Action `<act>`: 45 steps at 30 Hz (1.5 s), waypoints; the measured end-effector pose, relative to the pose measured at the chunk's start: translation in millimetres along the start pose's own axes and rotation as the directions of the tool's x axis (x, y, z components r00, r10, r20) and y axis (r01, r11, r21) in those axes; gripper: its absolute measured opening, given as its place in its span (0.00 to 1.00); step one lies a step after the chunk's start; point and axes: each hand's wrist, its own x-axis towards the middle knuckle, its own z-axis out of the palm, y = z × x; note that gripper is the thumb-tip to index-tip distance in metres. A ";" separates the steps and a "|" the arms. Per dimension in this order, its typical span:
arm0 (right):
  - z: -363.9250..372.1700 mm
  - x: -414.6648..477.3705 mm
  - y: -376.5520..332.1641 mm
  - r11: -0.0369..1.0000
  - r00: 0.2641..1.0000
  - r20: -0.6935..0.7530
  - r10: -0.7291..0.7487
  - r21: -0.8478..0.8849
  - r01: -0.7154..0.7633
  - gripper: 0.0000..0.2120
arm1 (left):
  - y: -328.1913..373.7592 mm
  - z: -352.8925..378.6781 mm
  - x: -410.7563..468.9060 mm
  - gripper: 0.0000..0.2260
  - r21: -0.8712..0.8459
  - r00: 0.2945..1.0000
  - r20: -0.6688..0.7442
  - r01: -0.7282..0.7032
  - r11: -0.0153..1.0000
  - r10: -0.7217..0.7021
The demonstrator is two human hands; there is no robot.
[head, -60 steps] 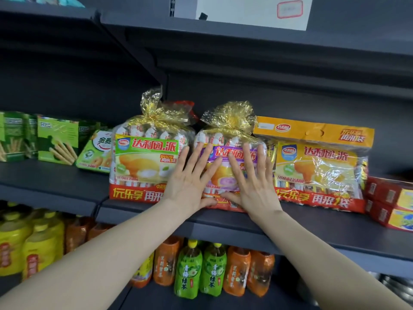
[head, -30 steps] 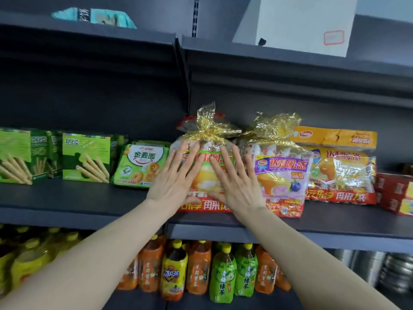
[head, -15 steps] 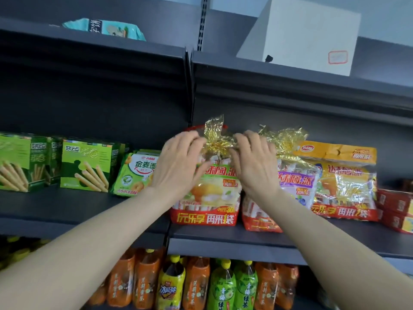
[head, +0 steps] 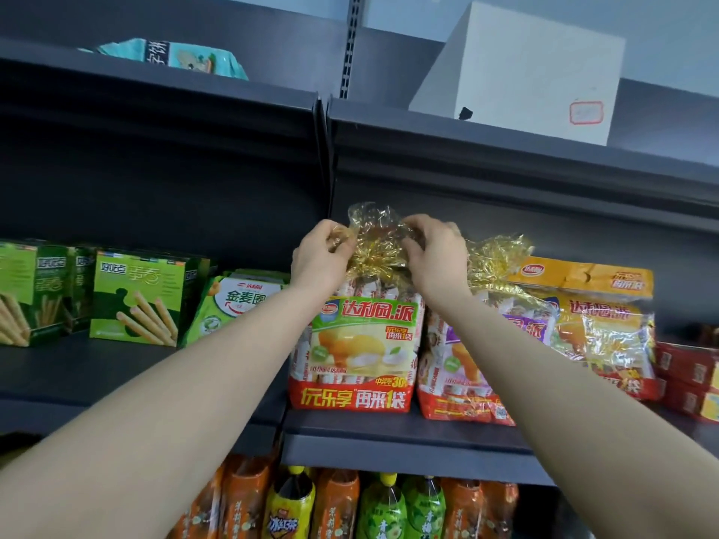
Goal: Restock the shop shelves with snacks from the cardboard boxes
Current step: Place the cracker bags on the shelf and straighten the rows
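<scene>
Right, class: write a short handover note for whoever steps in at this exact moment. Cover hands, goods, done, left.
Hands: left hand and right hand both pinch the gold foil top of the green-label bag.
Goods: that bag stands upright on the middle shelf, beside the purple-label bag; the orange bag is further right.
Done: three bags shelved.
Left: let go and fetch more; no supply box is open in view.
</scene>
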 end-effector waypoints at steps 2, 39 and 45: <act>3.7 -6.5 -0.3 0.999 0.998 -0.045 -0.036 0.025 0.037 0.11 | -3.9 -3.8 -4.7 0.02 -0.039 1.000 0.012 -0.013 0.999 0.014; 50.5 -115.0 83.6 0.668 0.920 0.193 -0.341 -0.639 0.382 0.37 | -101.3 -16.0 -87.3 0.55 0.774 0.847 0.378 -0.510 0.375 0.374; -4.3 -119.9 138.4 0.766 0.967 -0.021 -0.253 -0.615 0.187 0.37 | -88.4 -5.3 -95.3 0.54 0.732 0.678 0.520 -0.667 0.139 0.520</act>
